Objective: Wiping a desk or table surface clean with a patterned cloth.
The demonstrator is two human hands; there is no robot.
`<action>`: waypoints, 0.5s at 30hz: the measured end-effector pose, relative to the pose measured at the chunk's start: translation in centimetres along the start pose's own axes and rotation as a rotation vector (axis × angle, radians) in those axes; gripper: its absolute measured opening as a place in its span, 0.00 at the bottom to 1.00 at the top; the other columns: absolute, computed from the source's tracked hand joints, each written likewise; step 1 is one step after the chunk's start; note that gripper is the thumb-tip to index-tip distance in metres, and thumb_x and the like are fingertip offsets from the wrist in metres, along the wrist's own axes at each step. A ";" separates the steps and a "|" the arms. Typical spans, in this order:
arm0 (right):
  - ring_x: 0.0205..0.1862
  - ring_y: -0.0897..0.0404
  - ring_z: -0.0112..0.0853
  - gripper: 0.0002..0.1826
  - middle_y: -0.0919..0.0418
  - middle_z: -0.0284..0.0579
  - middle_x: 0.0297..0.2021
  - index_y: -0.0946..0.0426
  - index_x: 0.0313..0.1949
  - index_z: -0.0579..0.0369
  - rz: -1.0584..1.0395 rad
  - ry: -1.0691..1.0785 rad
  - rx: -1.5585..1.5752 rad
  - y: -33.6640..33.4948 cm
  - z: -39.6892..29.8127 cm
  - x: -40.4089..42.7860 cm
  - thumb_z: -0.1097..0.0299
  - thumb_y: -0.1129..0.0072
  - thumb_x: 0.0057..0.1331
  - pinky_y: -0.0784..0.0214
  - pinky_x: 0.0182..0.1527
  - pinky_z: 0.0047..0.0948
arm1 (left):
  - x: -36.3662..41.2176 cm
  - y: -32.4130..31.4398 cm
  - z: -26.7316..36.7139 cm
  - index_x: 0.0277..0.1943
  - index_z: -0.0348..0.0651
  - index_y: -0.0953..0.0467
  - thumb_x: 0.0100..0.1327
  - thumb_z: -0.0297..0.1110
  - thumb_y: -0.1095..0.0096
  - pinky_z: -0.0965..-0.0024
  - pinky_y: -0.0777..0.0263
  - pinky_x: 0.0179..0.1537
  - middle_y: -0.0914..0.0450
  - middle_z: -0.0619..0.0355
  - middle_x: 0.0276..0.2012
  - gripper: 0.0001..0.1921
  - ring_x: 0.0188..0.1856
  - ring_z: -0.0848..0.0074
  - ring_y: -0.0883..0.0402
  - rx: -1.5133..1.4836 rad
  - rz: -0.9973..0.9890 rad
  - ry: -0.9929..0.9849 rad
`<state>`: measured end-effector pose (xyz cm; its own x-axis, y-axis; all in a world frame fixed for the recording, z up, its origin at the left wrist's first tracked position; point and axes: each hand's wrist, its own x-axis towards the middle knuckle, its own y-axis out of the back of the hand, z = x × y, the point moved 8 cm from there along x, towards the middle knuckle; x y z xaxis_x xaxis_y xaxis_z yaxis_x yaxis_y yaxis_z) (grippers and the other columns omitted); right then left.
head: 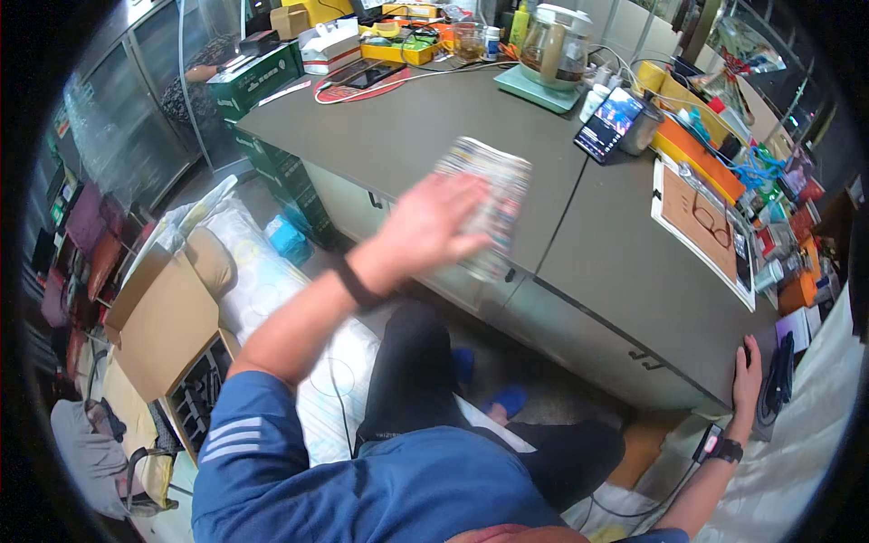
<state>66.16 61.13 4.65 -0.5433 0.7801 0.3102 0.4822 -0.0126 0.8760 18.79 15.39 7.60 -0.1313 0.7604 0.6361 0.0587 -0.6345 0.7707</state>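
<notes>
My left hand lies over a folded, multicoloured striped cloth at the front edge of the grey countertop. The hand is blurred and its fingers are spread on the cloth, part of which overhangs the edge. My right hand rests at the counter's right corner, its fingers near the edge, with nothing seen in it. Just beyond the corner is a dark folded item. A lit smartphone leans against a dark round container farther back, right of the cloth.
A glass kettle stands on a pale green scale. Eyeglasses lie on a brown board at the right, beside crowded small items. Two phones lie at the back left. An open cardboard box sits on the bed. Cupboards are under the counter.
</notes>
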 end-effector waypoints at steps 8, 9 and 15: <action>0.71 0.33 0.41 0.23 0.31 0.51 0.69 0.30 0.65 0.59 0.009 -0.023 -0.040 -0.5 -0.5 0.3 0.60 0.52 0.77 0.45 0.72 0.35 | -9.2 5.5 -26.6 0.69 0.38 0.31 0.76 0.48 0.53 0.55 0.45 0.73 0.31 0.47 0.70 0.28 0.73 0.59 0.35 0.316 -0.175 0.546; 0.71 0.33 0.41 0.23 0.31 0.51 0.69 0.30 0.65 0.59 0.007 -0.022 -0.032 -0.5 -0.3 0.3 0.60 0.52 0.77 0.45 0.72 0.35 | -9.5 5.5 -27.0 0.70 0.38 0.32 0.76 0.51 0.56 0.53 0.47 0.74 0.32 0.48 0.71 0.29 0.74 0.59 0.37 0.335 -0.206 0.600; 0.71 0.33 0.42 0.23 0.31 0.52 0.69 0.31 0.66 0.60 0.022 0.031 -0.002 -1.0 0.9 0.5 0.60 0.52 0.77 0.45 0.72 0.35 | -8.7 2.7 -23.0 0.70 0.39 0.32 0.76 0.48 0.59 0.54 0.45 0.73 0.32 0.49 0.71 0.28 0.74 0.58 0.36 0.481 -0.249 0.430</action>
<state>66.04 62.14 3.62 -0.5538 0.7598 0.3405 0.4930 -0.0303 0.8695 -2.69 3.90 3.29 -0.5730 0.6895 0.4430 0.3953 -0.2409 0.8864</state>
